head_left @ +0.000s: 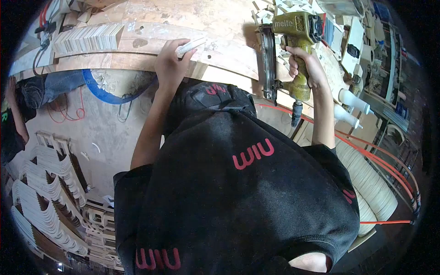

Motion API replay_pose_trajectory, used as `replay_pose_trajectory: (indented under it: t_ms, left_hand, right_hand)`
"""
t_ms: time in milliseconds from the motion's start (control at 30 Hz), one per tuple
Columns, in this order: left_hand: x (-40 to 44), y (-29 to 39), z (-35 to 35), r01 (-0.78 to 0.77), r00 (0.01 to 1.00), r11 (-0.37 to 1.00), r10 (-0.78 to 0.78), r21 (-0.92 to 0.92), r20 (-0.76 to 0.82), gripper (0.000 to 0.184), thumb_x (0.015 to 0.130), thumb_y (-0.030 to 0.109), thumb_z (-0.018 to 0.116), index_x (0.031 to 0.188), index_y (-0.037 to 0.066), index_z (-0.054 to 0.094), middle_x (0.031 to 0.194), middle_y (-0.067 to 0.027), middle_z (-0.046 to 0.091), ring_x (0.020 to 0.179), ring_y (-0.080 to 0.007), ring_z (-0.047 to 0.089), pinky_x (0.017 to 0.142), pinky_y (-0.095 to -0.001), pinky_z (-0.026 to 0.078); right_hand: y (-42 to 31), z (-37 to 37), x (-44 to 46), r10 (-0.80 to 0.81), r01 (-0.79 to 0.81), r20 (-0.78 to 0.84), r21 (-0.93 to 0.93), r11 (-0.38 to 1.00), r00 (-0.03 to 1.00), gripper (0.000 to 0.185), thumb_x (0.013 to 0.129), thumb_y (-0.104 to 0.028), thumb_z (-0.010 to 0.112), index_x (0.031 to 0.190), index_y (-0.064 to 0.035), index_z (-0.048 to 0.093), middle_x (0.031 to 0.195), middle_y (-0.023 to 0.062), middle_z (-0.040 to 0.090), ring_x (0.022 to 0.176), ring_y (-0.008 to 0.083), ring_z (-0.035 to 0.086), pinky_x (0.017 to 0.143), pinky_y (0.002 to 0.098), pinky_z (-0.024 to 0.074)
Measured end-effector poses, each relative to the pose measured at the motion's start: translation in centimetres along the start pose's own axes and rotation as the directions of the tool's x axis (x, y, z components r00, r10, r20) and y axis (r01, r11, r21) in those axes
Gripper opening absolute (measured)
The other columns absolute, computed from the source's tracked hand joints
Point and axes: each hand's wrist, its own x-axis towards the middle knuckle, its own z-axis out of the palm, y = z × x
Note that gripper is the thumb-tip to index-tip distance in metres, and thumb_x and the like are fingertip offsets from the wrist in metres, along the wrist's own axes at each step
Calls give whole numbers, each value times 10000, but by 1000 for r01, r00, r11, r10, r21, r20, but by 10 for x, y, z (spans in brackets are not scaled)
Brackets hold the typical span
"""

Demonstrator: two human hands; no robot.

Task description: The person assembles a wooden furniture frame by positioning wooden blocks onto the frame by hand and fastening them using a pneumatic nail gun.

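My left hand [171,63] is closed around a few small pale wooden strips [192,46], held just over the near edge of the workbench [220,66]. My right hand [310,68] grips the handle of an olive-green pneumatic nail gun [293,28] marked "meite". Its dark magazine [268,62] stands upright on the left side of the tool, and an air fitting [297,113] hangs from the handle's lower end. The two hands are well apart.
A row of stacked thin wooden pieces [89,38] sits at the bench's left. Offcuts [302,6] lie behind the nail gun. Below are a blue-rimmed tub [91,89], curved wooden parts [48,201] and orange hoses [380,160]. Another person's arm [17,117] shows far left.
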Motion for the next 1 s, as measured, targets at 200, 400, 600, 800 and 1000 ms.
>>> replay_pose_trajectory:
  t_ms: [200, 400, 600, 800, 1000]
  left_hand:
    - [-2, 21, -2, -330, 922, 943, 313, -37, -226, 363, 674, 172, 723, 992, 92, 566, 943, -77, 590, 879, -264, 572, 760, -347, 448]
    - [-10, 113, 9, -190, 735, 895, 402, -404, 545, 751, 638, 250, 750, 1291, 179, 386, 1427, -69, 173, 1245, -312, 327, 969, -396, 392]
    - [5, 120, 13, -275, 740, 729, 576, -627, 346, 626, 593, 142, 754, 1175, 169, 523, 1447, -77, 163, 1301, -304, 240, 951, -404, 400]
    - [19, 117, -9, -416, 682, 720, 651, -556, 333, 472, 578, 213, 750, 1015, 131, 594, 1408, -57, 287, 1299, -346, 227, 1013, -440, 295]
    - [19, 107, -8, -552, 668, 672, 711, -495, 220, 386, 580, 214, 752, 915, 110, 591, 1276, -39, 481, 1269, -327, 308, 1010, -449, 226]
  right_hand:
    - [-3, -15, 1, 45, -64, 93, 207, 976, 995, 188, 814, -139, 537, 932, 6, 512, 480, -2, 410, 368, 94, 380, 364, 236, 331]
    - [-26, -37, 2, -204, -84, 437, 554, 828, 876, 455, 850, -164, 408, 1230, 81, 359, 466, -32, 322, 371, 80, 320, 388, 230, 311]
    - [-32, -39, 3, -424, -61, 453, 736, 674, 784, 597, 809, -175, 421, 1316, 82, 238, 474, -17, 320, 380, 92, 323, 395, 245, 302]
    - [-22, -26, 8, -527, -92, 433, 828, 553, 731, 603, 795, -162, 432, 1322, 59, 240, 484, 6, 339, 388, 109, 335, 395, 257, 316]
    - [-17, -11, 12, -556, -125, 429, 856, 502, 712, 600, 802, -154, 420, 1331, 53, 225, 486, 3, 340, 397, 109, 341, 392, 260, 321]
